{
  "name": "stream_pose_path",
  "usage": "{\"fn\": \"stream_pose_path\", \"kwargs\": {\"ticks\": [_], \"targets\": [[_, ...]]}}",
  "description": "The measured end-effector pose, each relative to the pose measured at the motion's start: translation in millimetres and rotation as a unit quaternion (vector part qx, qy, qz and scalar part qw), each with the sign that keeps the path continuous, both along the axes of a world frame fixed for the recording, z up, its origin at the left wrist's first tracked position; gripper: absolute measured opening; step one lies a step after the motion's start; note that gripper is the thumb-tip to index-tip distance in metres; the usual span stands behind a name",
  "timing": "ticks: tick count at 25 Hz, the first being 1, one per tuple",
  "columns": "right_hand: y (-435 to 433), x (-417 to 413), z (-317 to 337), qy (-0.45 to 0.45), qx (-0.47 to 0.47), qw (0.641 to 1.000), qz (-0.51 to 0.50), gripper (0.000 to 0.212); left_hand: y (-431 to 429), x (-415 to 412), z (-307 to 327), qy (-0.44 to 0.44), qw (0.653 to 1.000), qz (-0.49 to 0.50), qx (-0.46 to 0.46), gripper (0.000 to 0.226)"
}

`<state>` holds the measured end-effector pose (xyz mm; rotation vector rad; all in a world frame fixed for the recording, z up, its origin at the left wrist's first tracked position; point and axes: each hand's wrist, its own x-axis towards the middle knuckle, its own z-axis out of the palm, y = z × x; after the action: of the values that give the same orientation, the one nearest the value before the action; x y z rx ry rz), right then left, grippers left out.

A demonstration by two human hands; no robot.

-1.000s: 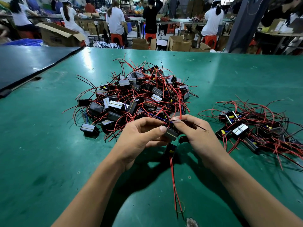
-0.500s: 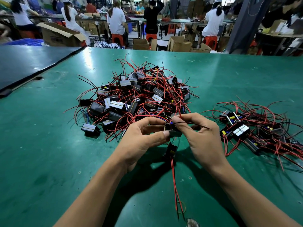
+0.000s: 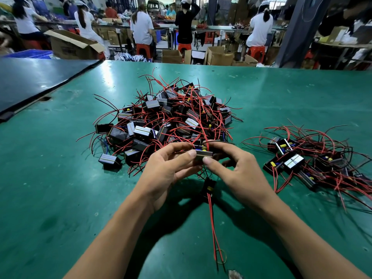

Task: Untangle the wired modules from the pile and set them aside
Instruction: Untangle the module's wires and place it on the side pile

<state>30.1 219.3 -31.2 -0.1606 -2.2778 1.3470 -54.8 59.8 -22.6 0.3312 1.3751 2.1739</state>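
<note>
A tangled pile (image 3: 171, 119) of small black modules with red and black wires lies in the middle of the green table (image 3: 60, 198). At its near edge my left hand (image 3: 167, 172) and my right hand (image 3: 237, 170) both pinch one module (image 3: 203, 154) between thumb and fingers. A second black module (image 3: 208, 188) dangles below it, with red wires (image 3: 214, 234) trailing toward me. A smaller heap of separated modules (image 3: 306, 160) lies to the right.
A dark board (image 3: 36, 81) covers the far left of the table. Beyond the far edge stand cardboard boxes (image 3: 70, 45), red stools and several people at other benches. A small scrap (image 3: 234, 274) lies near the table's front edge.
Both hands have shifted slightly up and closer together on the module. My right thumb now presses its near side instead of pinching a thin black wire.
</note>
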Motion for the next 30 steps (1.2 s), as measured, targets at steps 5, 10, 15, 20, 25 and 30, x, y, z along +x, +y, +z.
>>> {"fn": "stream_pose_path", "kwargs": {"ticks": [5, 10, 15, 20, 25, 30], "targets": [[6, 1, 1, -0.025, -0.029, 0.999, 0.022, 0.032, 2, 2, -2, 0.010, 1.000, -0.007, -0.006, 0.021], [18, -6, -4, 0.052, -0.070, 0.994, -0.070, 0.028, 5, 7, -1, 0.037, 0.999, -0.026, -0.028, 0.025], [51, -25, -11, 0.104, -0.120, 0.953, -0.258, 0.024, 6, 14, -13, 0.315, 0.911, -0.006, -0.266, 0.003], [97, -72, 3, 0.109, -0.292, 0.883, -0.350, 0.033, 10, 18, -21, 0.438, 0.845, -0.009, -0.308, 0.014], [136, -118, 5, 0.033, -0.355, 0.875, -0.327, 0.045, 10, 18, -23, 0.441, 0.845, -0.034, -0.302, 0.016], [141, -128, -6, -0.067, -0.313, 0.904, -0.285, 0.030, 8, 14, -25, 0.451, 0.836, -0.050, -0.309, 0.018]]}}
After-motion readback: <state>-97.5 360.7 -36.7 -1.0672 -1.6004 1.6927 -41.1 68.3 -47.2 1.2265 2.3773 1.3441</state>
